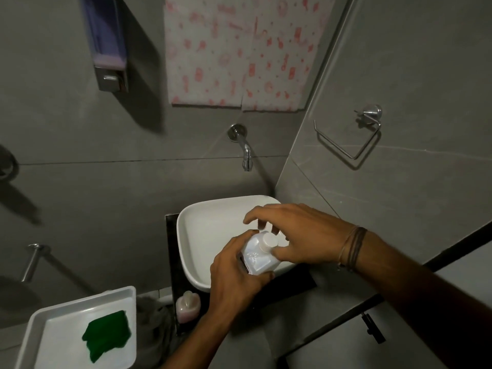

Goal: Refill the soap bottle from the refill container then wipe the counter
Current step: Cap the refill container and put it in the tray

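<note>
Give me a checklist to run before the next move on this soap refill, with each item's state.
1. Hold on refill container: ok, left hand grips its body over the sink.
2. Container's cap off: not ok, it is on.
3. Hold on cap by right hand: cannot tell, curled around it, contact unclear.
4. Upright soap bottle nearby: ok, on the dark counter beside the sink.
5. Bottle opened: cannot tell, too dim.
6. Wipe ready: ok, green cloth lies in the white tray.

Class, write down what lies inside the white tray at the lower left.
A crumpled green cloth lies in the tray. Anything beneath the cloth is covered, and the tray's near end is cut off by the frame.
</note>
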The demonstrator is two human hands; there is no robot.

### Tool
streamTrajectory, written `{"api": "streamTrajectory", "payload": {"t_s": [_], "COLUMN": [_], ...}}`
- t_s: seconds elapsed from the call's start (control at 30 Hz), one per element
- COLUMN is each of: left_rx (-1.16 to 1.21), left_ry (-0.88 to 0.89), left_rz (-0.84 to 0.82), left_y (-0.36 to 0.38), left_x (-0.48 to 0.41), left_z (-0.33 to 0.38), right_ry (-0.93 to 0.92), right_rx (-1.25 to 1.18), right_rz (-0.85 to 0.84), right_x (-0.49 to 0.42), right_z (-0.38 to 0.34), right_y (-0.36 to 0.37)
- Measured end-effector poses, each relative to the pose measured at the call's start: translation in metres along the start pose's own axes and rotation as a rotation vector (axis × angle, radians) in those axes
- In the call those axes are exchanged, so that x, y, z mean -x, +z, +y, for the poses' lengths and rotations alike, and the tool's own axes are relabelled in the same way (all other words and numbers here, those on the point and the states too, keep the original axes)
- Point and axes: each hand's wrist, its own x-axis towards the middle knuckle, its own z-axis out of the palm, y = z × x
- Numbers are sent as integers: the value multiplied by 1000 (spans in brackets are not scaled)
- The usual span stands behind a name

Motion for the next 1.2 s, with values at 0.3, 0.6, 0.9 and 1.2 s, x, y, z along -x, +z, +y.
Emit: {"api": "streamTrajectory", "payload": {"t_s": [0.3,0.6,0.9,1.2], "left_rx": [-35,-32,-41,-123], "left_ry": [56,45,15,-60], "left_rz": [43,111,213,539], "left_y": [-16,-25,-77,-156], "left_x": [2,-4,1,66], "left_z": [6,2,18,2], "right_ry": [48,27,-49,-226], "right_rx": [105,133,-650,-668], "right_rz": [39,178,74,82], "right_x": [-7,-21,-30,-82], "right_z": [0,1,22,-94], "right_y": [4,16,68,135]}}
